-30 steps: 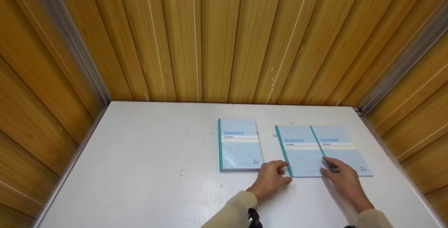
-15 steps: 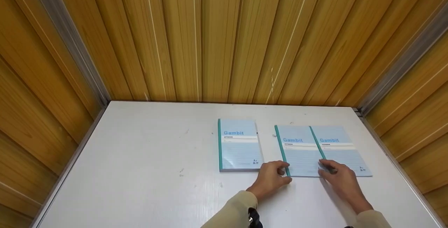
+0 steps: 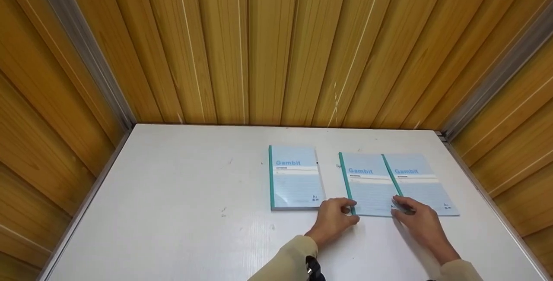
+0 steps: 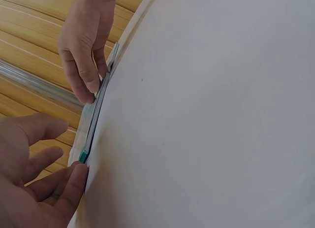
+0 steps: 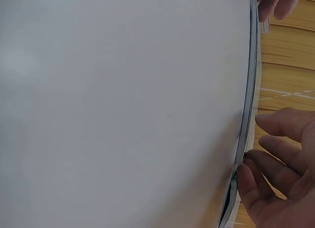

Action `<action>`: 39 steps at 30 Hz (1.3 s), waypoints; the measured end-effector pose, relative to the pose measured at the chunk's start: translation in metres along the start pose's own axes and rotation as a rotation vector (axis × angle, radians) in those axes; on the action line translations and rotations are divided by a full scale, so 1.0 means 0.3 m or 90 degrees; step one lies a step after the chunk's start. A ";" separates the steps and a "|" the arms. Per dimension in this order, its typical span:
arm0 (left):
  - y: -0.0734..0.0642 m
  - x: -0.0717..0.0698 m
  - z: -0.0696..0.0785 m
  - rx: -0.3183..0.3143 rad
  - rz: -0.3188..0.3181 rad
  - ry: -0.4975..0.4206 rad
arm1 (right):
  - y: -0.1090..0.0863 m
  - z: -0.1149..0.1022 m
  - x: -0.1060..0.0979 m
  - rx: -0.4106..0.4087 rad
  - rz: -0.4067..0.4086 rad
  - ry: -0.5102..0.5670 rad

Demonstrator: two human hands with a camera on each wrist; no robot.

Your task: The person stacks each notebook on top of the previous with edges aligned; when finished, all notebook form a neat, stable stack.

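Head view: left hand (image 3: pixel 332 217) and right hand (image 3: pixel 420 221), fingers bent, touch the middle notebook (image 3: pixel 369 191) at its near-side corners; whether they pinch, I cannot tell. Worktop (image 3: pixel 173 212) separates it from the thick notebook (image 3: pixel 296 181); the right notebook (image 3: pixel 418 181) adjoins; all read "Gambit".

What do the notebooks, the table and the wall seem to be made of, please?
Notebooks: apparently paper with smooth covers; the left one catches a pale sheen. Their green spines could be tape or cloth.
Table: possibly laminated board, smooth and white, with soft reflections.
Wall: wood-look panels with grain lines and a slight shine; real wood or a printed finish, I can't tell.
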State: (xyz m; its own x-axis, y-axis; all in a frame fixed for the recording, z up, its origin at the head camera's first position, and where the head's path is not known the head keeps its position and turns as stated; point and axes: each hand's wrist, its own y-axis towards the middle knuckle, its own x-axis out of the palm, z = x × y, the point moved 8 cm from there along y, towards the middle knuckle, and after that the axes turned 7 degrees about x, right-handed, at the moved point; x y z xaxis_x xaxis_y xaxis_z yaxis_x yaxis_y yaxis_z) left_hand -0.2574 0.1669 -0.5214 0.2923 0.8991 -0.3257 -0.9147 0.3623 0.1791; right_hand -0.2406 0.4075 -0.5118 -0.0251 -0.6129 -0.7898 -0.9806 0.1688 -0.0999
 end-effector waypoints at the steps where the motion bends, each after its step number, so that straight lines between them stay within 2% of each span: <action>1: -0.001 -0.002 0.000 -0.004 0.006 -0.003 | -0.001 0.002 0.000 0.001 0.001 0.001; 8: -0.013 -0.017 -0.009 -0.054 0.067 -0.093 | -0.003 0.015 -0.002 0.008 0.008 0.017; 15: -0.026 -0.011 0.006 -0.066 0.106 -0.147 | -0.009 0.019 -0.016 0.013 0.012 0.052; 22: -0.034 0.005 -0.003 -0.142 0.118 -0.223 | -0.004 0.034 -0.021 0.042 0.008 0.067; 29: -0.033 0.016 -0.001 -0.140 0.123 -0.259 | -0.008 0.037 -0.014 0.042 -0.001 0.084; 35: -0.035 0.028 -0.002 -0.166 0.114 -0.304 | -0.010 0.042 -0.010 0.051 -0.012 0.109; 39: -0.031 0.026 0.002 -0.170 0.133 -0.346 | -0.012 0.049 -0.009 0.068 -0.013 0.122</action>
State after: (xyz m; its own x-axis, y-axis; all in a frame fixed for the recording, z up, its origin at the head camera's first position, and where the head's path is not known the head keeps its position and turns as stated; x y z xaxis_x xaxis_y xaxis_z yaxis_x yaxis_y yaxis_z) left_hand -0.2463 0.1706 -0.5250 0.1367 0.9658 0.2203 -0.9852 0.1558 -0.0716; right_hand -0.2341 0.4200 -0.5183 -0.0519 -0.7508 -0.6585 -0.9554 0.2293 -0.1861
